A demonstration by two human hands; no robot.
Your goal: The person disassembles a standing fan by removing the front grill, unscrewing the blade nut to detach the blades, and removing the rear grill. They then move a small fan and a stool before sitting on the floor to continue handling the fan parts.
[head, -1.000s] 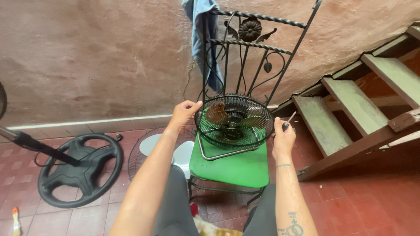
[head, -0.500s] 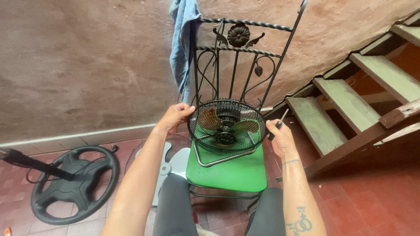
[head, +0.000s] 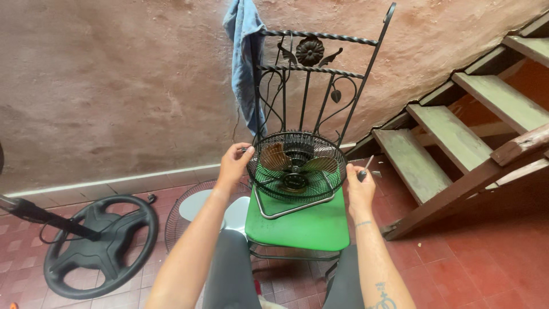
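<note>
– Why is the round black wire-caged fan (head: 295,167) on the green-seated iron chair (head: 303,226)?
– Working height. The left hand (head: 233,165) grips its rim, steadying; the right hand (head: 358,186) is closed around a slim screwdriver (head: 365,168).

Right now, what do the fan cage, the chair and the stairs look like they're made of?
Fan cage, gripped by the left hand: thin black wire, probably painted metal, with see-through spokes.
Chair: black wrought-iron look, with twisted bars and a flower scroll; its green seat is smooth, perhaps plastic or painted.
Stairs: weathered wood, with pale worn treads and visible grain.
The right hand holds a slim tool, likely metal.
</note>
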